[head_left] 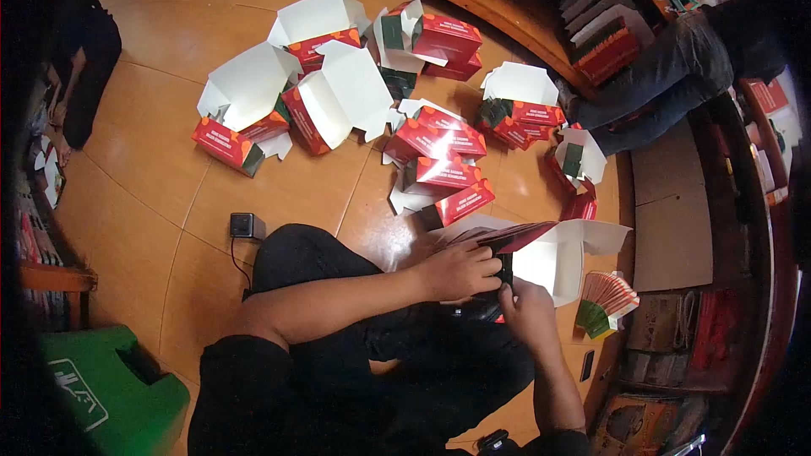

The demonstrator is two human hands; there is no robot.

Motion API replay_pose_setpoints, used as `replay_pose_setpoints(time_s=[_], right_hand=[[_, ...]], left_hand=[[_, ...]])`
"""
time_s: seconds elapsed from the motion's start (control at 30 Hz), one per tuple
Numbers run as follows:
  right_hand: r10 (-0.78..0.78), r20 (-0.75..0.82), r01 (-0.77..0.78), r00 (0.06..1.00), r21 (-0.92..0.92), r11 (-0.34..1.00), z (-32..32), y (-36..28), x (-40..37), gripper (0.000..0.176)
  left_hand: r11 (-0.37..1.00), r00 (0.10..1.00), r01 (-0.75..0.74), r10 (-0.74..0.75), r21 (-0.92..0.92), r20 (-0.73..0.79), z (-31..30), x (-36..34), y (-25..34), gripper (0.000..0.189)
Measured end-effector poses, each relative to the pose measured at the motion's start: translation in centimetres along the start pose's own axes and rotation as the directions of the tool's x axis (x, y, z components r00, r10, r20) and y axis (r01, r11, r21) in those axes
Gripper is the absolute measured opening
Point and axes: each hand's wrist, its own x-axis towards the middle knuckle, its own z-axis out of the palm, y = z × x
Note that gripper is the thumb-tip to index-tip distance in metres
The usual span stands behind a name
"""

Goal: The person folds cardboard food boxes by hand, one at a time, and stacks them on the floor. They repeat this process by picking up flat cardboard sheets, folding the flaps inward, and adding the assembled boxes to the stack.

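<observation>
Head view: pinching a red carton (525, 236) with left hand (460, 270) and right hand (528, 312), pressing both grips together on it, steadying it near the box pile (439, 160).

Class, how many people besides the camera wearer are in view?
2. One person in dark clothes is at the left edge; a person in jeans is at the upper right. Others may be hidden off-frame.
</observation>
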Motion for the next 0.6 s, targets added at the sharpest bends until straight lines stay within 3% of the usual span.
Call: replay_pose_setpoints(time_s=[0.03,0.1,0.3,0.37,0.47,0.53,0.6], right_hand=[[-0.002,-0.003,0.002,1.0,0.003,1.0,0.8,0.4,0.0,0.023],[-0.076,-0.121,0.055,0.99,-0.17,0.984,2.5,1.2,-0.3,0.021],[-0.067,-0.077,0.056,0.995,-0.146,0.988,2.5,1.2,-0.2,0.02],[-0.07,-0.063,0.06,0.996,-0.151,0.987,1.9,1.2,-0.2,0.022],[-0.082,0.06,0.087,0.995,-0.098,0.991,-0.4,0.2,0.0,0.027],[0.104,0.098,-0.106,0.99,0.015,0.994,-1.9,-0.9,0.4,0.033],[0.088,0.004,-0.088,0.996,0.053,0.995,-1.9,-1.6,1.3,0.036]], left_hand=[[1.0,1.0,-0.002,0.002,0.004,0.002,0.1,0.0,-0.1,0.015],[0.996,1.0,-0.019,0.017,-0.087,-0.017,0.6,-0.1,-0.3,0.014],[0.992,1.0,-0.009,0.011,-0.123,0.013,1.5,-0.7,-0.5,0.017],[0.995,1.0,-0.026,0.027,-0.095,0.009,0.8,-0.4,-0.4,0.02],[0.994,0.996,0.084,-0.086,0.07,0.03,0.0,-0.4,-0.4,0.032],[0.994,0.994,0.09,-0.093,0.059,0.052,-0.2,-0.3,-0.5,0.033],[0.995,0.993,0.091,-0.094,0.041,0.078,0.4,-0.5,-0.6,0.034]])
